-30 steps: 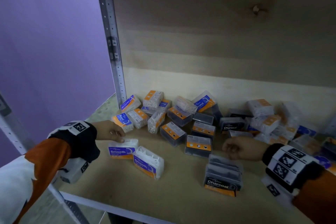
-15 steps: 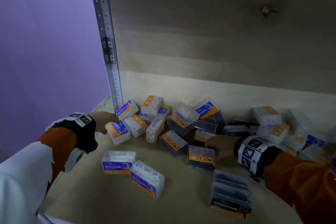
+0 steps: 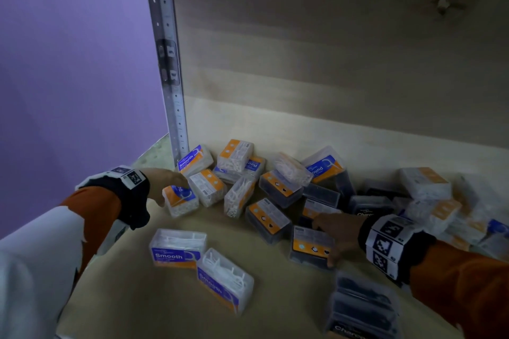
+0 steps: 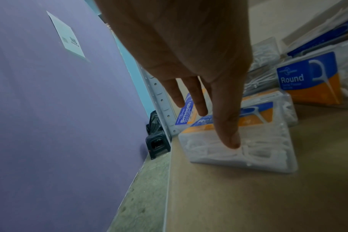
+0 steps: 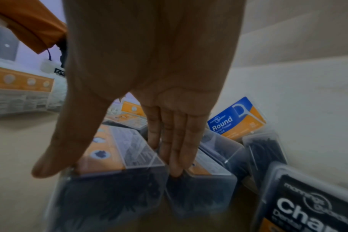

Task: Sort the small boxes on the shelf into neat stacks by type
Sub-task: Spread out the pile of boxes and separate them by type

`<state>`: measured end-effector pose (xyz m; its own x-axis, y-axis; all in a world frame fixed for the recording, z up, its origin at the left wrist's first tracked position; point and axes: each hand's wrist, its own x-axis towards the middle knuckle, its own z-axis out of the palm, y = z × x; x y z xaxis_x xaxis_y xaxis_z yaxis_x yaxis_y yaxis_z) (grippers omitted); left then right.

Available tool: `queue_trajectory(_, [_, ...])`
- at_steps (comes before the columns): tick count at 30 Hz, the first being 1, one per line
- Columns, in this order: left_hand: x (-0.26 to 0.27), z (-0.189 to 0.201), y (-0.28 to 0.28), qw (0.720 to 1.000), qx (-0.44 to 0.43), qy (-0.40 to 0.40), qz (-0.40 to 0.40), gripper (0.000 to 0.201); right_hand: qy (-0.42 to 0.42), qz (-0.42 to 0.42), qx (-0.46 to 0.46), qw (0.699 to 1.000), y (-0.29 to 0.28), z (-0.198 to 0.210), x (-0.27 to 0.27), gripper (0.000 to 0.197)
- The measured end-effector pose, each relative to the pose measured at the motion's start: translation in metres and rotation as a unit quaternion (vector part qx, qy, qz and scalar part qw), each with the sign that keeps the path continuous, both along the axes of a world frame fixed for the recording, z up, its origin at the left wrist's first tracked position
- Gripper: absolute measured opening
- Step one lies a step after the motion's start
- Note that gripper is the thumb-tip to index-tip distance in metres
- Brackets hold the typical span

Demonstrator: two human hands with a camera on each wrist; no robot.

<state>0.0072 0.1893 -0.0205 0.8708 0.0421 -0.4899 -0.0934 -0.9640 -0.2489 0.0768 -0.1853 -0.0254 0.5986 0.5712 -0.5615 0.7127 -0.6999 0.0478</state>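
Small boxes of floss picks lie jumbled on the wooden shelf (image 3: pixel 170 308). My left hand (image 3: pixel 172 183) (image 4: pixel 210 124) reaches over a clear Round box (image 3: pixel 180 201) (image 4: pixel 258 141) at the pile's left end, thumb on its near face and fingers past its far edge. My right hand (image 3: pixel 326 243) (image 5: pixel 109 171) pinches a dark charcoal box (image 3: pixel 308 249) (image 5: pixel 109 196) with an orange label, thumb on one side, fingers in the gap beside the neighbouring dark box (image 5: pixel 201 193). Two Smooth boxes (image 3: pixel 177 249) (image 3: pixel 224 279) lie apart at the front left.
A stack of Charcoal boxes (image 3: pixel 360 308) stands at the front right. More white and dark boxes crowd the back (image 3: pixel 286 170) and right (image 3: pixel 424 184). A metal upright (image 3: pixel 170 77) and a purple wall (image 3: pixel 68 63) bound the left; a wooden panel (image 3: pixel 330 63) closes the back.
My left hand left the front Smooth box and went back to the Round box, which has shifted slightly toward me. My right hand moved left onto the dark charcoal box.
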Motion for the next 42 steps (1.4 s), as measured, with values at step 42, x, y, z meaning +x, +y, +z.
queue_trajectory(42, [-0.023, 0.015, -0.002, 0.998, 0.015, -0.043, 0.044, 0.051, -0.054, -0.075, 0.106, 0.990, -0.053, 0.018, -0.002, 0.051])
